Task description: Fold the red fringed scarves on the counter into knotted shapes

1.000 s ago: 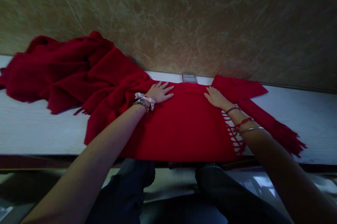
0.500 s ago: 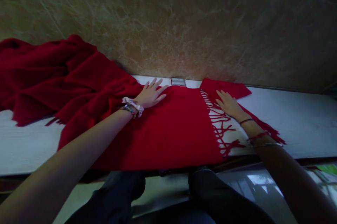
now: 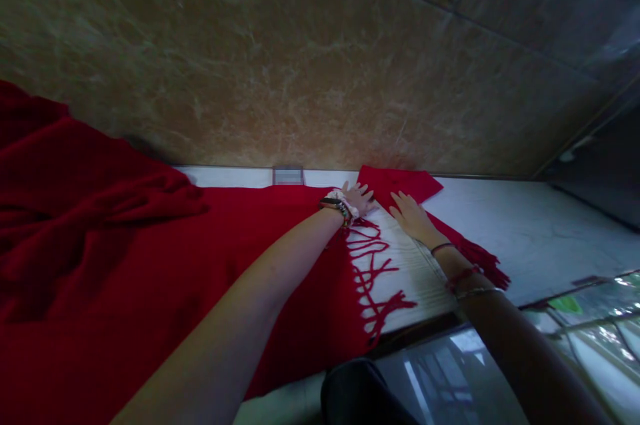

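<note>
A wide red scarf (image 3: 295,265) lies spread over a white bench-like surface, its knotted fringe at the right end. My left hand (image 3: 357,198) rests with fingers spread at the upper corner of that fringed end. Just right of it, my right hand (image 3: 413,218) lies flat, fingers apart, on a narrower red strip of cloth (image 3: 397,183). This strip is folded at an angle, and its own fringe (image 3: 485,265) shows beyond my right wrist. Whether the strip belongs to the same scarf I cannot tell. Neither hand grips anything.
A brown marble-patterned wall (image 3: 250,58) rises along the back edge of the white surface (image 3: 525,218). Bunched red cloth (image 3: 90,192) is heaped at the left. A small greyish card-like patch (image 3: 288,176) sits by the wall. My dark-clothed knee (image 3: 360,392) is below the front edge.
My left hand has moved right along the scarf to its fringed corner, close to my right hand. The right hand stays on the narrow strip. The view has shifted to the right.
</note>
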`<state>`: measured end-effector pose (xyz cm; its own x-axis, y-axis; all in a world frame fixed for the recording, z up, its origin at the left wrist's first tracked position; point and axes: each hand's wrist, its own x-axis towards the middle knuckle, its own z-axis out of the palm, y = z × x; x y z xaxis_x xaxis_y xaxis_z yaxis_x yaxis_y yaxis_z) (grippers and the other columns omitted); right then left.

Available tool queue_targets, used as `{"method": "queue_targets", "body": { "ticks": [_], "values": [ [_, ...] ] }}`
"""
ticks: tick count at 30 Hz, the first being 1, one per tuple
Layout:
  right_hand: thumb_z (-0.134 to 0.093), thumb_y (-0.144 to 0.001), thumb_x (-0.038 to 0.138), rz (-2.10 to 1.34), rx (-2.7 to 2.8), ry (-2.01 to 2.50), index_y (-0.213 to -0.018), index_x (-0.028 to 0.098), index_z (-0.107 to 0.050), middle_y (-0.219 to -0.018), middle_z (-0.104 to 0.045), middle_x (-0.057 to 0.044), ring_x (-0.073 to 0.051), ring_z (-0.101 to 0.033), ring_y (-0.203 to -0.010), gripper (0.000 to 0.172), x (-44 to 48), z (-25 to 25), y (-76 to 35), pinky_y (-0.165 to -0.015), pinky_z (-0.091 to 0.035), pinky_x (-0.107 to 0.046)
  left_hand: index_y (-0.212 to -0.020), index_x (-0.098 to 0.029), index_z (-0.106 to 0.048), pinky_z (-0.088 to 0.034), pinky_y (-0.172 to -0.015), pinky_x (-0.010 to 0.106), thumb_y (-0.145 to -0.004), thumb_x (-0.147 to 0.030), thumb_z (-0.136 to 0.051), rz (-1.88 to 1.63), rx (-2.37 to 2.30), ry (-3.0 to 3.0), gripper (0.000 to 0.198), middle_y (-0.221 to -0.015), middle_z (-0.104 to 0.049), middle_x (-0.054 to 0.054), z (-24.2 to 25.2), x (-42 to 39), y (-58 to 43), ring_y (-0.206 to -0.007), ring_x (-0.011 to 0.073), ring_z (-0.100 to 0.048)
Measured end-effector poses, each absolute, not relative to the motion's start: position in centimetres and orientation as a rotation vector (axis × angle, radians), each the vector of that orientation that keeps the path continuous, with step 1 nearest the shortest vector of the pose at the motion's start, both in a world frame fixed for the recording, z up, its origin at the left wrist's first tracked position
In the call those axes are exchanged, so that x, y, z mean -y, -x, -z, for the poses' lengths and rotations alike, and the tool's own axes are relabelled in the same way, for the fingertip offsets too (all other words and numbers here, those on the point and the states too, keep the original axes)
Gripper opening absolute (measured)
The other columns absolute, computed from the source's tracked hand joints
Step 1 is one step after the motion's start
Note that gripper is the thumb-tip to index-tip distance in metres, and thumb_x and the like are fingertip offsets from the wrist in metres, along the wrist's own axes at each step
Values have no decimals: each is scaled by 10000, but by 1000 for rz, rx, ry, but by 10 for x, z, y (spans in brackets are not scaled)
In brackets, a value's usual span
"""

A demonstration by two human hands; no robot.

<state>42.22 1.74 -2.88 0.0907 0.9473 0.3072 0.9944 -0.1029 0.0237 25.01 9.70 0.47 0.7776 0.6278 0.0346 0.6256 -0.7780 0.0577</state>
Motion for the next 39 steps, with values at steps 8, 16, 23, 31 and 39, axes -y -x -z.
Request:
{"method": "queue_targets", "body": {
  "ticks": [8,16,23,31,39],
  "values": [
    [-269,-889,378,346,1951,2199,-1334,161,-367,-1386,-373,-133,-277,-298,-1289,505,-22,30,-470,-968,-355,-499,-1348,-209,-338,-106,-1067,515,-908,-469,-254,-84,-985,-2895,518,-1423,-280,68,-4,-107,-296,-1313,252,-236],
    [-274,-887,382,377,1950,2205,-1338,159,-358,-1395,-358,-135,-274,-297,-1289,510,-15,30,-484,-970,-357,-488,-1367,-226,-290,-105,-1060,531,-910,-463,-241,-100,-902,-2921,517,-1441,-232,54,3,-111,-308,-1324,239,-210],
    [-278,-882,418,396,1902,2180,-1328,144,-360,-1413,-318,-146,-341,-250,-1297,529,-7,2,-430,-942,-285,-630,-1378,-215,-257,-48,-1078,479,-924,-424,-274,-242,-802,-3084,500,-1466,-147,70,-34,-95,-222,-1344,210,-137],
    [-280,-872,488,112,2411,1634,-1352,158,-327,-1410,-331,-131,-258,-270,-1304,585,18,-9,-274,-1023,-296,-471,-1400,-260,-173,-56,-1069,480,-924,-448,-232,-177,-1273,-2967,515,-1486,-5,48,-32,-58,-25,-1355,238,-11],
    [-260,-891,432,97,2434,1907,-1348,135,-338,-1419,-300,-149,-266,-235,-1315,551,22,16,-283,-1032,-250,-500,-1397,-218,-219,-148,-1060,433,-915,-472,-207,98,-1443,-2759,545,-1464,-152,96,3,-54,25,-1345,252,-113]
  ]
}}
